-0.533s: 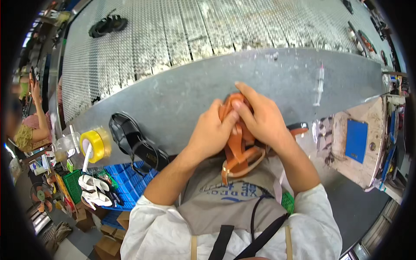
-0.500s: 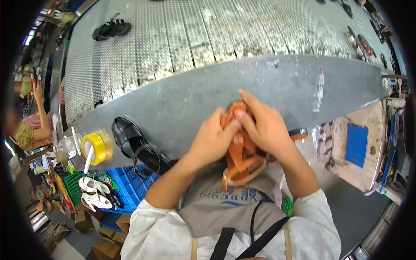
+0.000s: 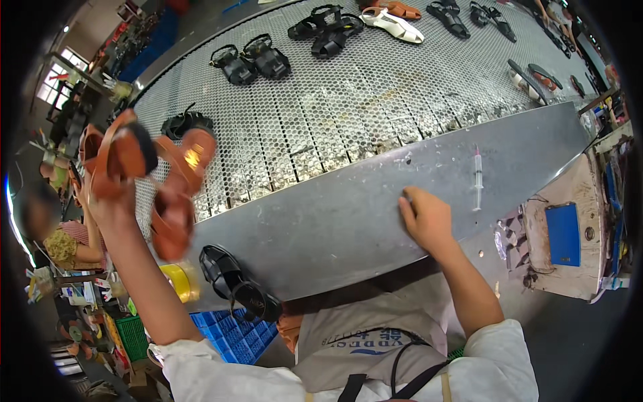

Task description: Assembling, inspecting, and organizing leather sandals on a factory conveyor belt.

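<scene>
At the left, my raised left hand grips an orange-brown strappy sandal with a dark sole end. A matching sandal hangs or lies just right of it, over the conveyor's near edge. Its heel end bears a gold mark, and I cannot tell whether that hand also holds it. My right hand is held over the grey metal ledge, fingers loosely bent and apart, with nothing in them. A black sandal sits at the ledge's left, between both arms.
Beyond the ledge runs a mesh conveyor bearing several black sandals and a white one. A syringe lies to the right. Yellow tape and a blue crate are at lower left; a person is further left.
My hands have parted. The left has swung up and left with an orange-brown sandal; the right has let go and moved right. The view has shifted, showing more of the conveyor.
</scene>
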Demonstrator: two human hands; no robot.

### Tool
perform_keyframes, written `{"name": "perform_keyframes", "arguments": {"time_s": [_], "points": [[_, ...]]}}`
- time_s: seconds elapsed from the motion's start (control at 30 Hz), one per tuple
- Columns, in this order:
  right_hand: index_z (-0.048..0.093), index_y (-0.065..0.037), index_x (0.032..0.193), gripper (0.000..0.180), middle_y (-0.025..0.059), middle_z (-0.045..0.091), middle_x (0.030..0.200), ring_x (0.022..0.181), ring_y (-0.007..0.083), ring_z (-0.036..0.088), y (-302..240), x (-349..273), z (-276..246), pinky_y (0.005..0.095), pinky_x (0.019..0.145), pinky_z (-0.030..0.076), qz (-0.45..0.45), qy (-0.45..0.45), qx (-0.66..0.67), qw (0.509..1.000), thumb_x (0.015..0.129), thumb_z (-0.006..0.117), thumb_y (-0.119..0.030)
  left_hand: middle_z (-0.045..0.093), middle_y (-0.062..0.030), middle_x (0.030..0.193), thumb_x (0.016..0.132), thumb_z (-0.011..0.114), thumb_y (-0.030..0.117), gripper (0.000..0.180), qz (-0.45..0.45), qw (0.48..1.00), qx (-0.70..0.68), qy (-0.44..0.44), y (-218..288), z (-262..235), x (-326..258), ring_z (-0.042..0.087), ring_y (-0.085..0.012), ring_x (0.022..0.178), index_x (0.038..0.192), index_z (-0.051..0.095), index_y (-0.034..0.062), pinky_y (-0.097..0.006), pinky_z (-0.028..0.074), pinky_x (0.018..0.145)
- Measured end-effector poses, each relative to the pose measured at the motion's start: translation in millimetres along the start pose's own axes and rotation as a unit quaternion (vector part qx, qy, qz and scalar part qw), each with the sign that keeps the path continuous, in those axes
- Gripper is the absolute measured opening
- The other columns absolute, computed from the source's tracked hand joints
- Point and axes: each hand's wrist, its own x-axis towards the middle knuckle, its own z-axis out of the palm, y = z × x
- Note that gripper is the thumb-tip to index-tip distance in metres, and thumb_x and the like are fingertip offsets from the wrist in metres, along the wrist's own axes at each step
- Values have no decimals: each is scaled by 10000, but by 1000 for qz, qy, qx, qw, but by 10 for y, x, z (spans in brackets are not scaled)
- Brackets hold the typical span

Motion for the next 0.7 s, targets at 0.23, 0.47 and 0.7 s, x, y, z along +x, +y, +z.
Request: {"name": "perform_keyframes", "arguments": {"time_s": [0.23,0.47,0.7], "points": [[648,-94,1024,202,80,611,794,687,300,660,-39,142,29,434,588,526,-83,21,-78,993,914,767,-214,618,-243,1442,1022,644,298,521,-238,933,174,-206,-1438,305,726,704,-351,1210,1437,576,-11,-498,602,946],[649,-88,1035,208,82,605,766,640,302,643,166,401,-20,432,552,510,-61,4,-82,995,894,763,-189,413,-302,1643,936,753,363,787,106,894,432,-51,-1659,2681,496,389,-510,1519,1615,461,93,-602,344,1240],[630,-91,990,191,80,607,751,610,300,631,245,555,49,431,537,503,-51,9,-85,995,879,756,-183,182,-229,1771,918,709,701,807,-269,917,270,-118,-1984,4156,912,215,-554,1589,1605,503,330,-646,235,1277]]}}
